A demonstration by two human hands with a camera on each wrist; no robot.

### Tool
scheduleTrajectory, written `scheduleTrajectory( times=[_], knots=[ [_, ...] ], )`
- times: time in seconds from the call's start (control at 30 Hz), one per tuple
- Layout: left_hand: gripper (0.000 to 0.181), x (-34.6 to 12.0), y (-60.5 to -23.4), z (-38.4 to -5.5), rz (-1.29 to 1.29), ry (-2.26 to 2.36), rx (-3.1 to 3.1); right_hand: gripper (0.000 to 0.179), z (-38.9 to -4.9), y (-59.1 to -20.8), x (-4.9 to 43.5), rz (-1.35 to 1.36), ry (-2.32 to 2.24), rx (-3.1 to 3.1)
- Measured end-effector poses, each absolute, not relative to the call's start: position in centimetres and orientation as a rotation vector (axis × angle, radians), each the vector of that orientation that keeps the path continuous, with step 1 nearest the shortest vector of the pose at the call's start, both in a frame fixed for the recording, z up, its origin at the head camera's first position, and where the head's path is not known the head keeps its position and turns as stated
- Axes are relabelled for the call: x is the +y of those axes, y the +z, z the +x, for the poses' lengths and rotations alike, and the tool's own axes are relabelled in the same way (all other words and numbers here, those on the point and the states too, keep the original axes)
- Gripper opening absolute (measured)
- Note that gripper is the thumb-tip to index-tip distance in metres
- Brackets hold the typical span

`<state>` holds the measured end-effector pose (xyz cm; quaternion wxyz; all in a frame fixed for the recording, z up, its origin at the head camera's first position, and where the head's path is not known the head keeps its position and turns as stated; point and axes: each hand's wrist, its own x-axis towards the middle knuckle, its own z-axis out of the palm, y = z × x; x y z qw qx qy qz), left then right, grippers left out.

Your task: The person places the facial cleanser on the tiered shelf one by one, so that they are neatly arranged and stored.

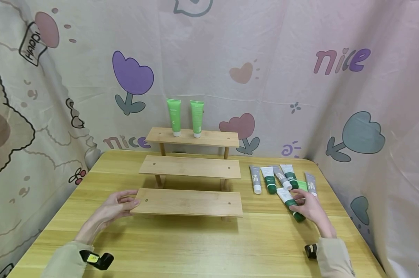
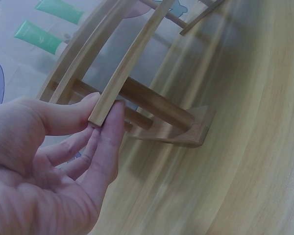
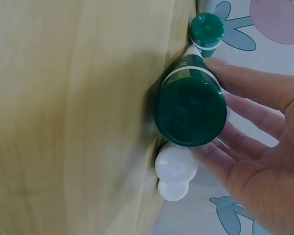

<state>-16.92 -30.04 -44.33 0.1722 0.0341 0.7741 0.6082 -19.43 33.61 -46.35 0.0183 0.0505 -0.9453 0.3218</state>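
My left hand (image 1: 113,208) pinches the left end of the lowest step of a three-tier wooden shelf (image 1: 188,202). The left wrist view has the thumb on one face of the board (image 2: 132,58) and the fingers on the other. Over on the right, my right hand (image 1: 308,208) holds a white tube with a dark green cap (image 1: 286,197), which lies slanted on the table. Seen from the right wrist, thumb and fingers are on either side of the tube by its green cap (image 3: 191,112). Two light green tubes (image 1: 174,116) stand cap-down on the top step.
Beyond the right hand lie several other tubes, among them a grey one (image 1: 255,179), a white-and-green one (image 1: 269,179) and a partly hidden light green one (image 1: 302,185). A wooden table (image 1: 195,247) carries everything. Behind it hangs a printed curtain (image 1: 275,38).
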Motion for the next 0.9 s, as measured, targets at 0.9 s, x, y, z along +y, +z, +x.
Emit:
scheduleTrajectory(
  times=[0.9],
  knots=[
    [0.071,-29.90,-44.28,-16.97,0.097,1.728,2.196,0.049,-19.24,-45.76,33.69,0.188,0.981,-3.123]
  ],
)
